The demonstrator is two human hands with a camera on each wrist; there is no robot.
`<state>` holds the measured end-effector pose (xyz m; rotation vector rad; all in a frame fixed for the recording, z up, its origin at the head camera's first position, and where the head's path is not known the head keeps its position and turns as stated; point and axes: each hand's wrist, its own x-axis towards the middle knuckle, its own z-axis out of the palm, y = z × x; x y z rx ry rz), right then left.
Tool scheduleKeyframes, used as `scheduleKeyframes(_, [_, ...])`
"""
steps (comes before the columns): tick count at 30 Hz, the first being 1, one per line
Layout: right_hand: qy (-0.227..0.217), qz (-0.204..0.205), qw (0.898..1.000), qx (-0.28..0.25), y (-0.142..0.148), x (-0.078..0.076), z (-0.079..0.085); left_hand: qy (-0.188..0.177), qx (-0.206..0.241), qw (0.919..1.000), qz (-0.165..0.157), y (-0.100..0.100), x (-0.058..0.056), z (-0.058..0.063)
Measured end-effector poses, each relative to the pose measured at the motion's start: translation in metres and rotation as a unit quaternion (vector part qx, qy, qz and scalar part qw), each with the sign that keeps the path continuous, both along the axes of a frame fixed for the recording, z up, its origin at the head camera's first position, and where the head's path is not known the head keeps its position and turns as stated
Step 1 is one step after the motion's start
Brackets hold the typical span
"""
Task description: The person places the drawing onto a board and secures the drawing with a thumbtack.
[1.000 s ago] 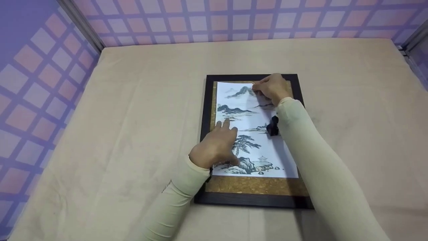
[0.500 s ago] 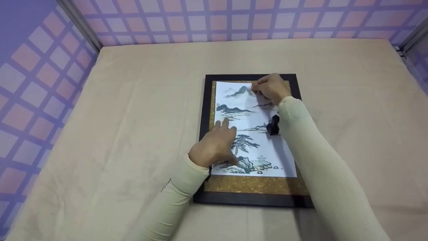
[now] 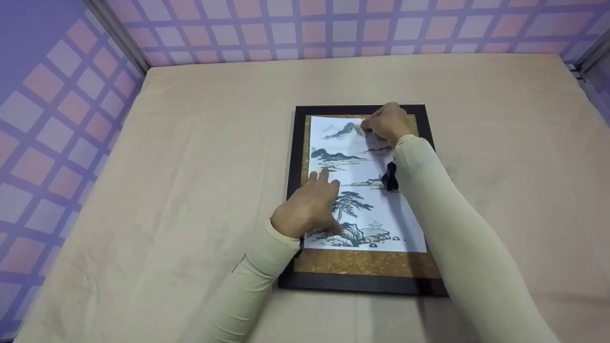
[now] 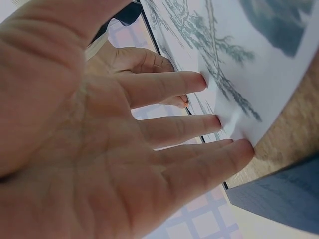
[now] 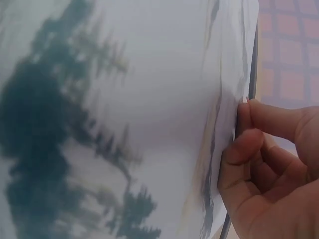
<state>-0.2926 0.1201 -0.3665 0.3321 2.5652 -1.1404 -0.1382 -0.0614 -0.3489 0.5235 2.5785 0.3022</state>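
Observation:
A white sheet of paper with an ink landscape print (image 3: 352, 171) lies on a cork board (image 3: 352, 263) in a black frame (image 3: 355, 282). My left hand (image 3: 310, 207) rests on the sheet's left side, fingers spread and nearly straight; in the left wrist view its fingertips (image 4: 197, 79) touch the paper near the edge. At the sheet's top edge, my right hand (image 3: 390, 125) pinches a tiny reddish thing, apparently a push pin (image 5: 247, 100), between thumb and fingertip. The fingers hide most of it. The sheet's upper right corner is hidden by the right hand.
The framed board lies on a beige cloth-covered table (image 3: 190, 166). Purple and pink checked panels (image 3: 333, 28) stand behind and at the left, joined by a metal post (image 3: 119, 38). A small black device (image 3: 390, 177) sits under the right wrist, above the paper.
The head view shifts slightly. Both hands keep nearly the same places: the left on the paper, the right pinching at the top edge. The sheet and board stay put.

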Motion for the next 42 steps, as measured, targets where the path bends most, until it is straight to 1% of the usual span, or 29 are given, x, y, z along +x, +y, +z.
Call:
scheduleKeyframes(3, [-0.004,0.005,1.000,0.012,0.002,-0.001,0.000,0.000,0.000,1.0000,0.000,0.000,-0.001,0.000])
scheduleKeyframes(8, [-0.005,0.001,1.000,0.012,0.001,-0.002,-0.002,-0.002,-0.001,1.0000,0.001,-0.001,-0.001,0.000])
scheduleKeyframes(12, [0.003,-0.002,1.000,0.014,0.001,-0.003,-0.005,0.001,-0.002,1.0000,0.001,-0.001,-0.001,0.000])
scheduleKeyframes(15, [0.007,-0.006,1.000,0.004,0.000,-0.003,-0.006,0.001,-0.002,1.0000,0.001,0.000,-0.001,0.000])
scheduleKeyframes(18, [0.010,-0.012,1.000,-0.002,0.000,-0.003,-0.006,0.004,-0.003,1.0000,-0.004,0.000,-0.001,-0.001])
scheduleKeyframes(25, [0.036,-0.020,0.999,-0.008,-0.001,-0.002,-0.009,0.019,-0.001,0.9997,-0.016,0.001,-0.002,-0.001])
scheduleKeyframes(35, [0.037,-0.027,0.999,-0.004,0.002,0.000,-0.011,0.008,-0.004,0.9999,-0.012,0.004,-0.001,-0.001])
scheduleKeyframes(39, [0.048,-0.019,0.999,-0.008,0.004,0.001,-0.012,0.003,-0.002,1.0000,-0.006,0.003,-0.002,-0.001])
scheduleKeyframes(42, [0.050,-0.001,0.999,-0.011,0.005,0.004,-0.012,-0.008,0.006,0.9999,0.004,0.000,-0.002,-0.001])
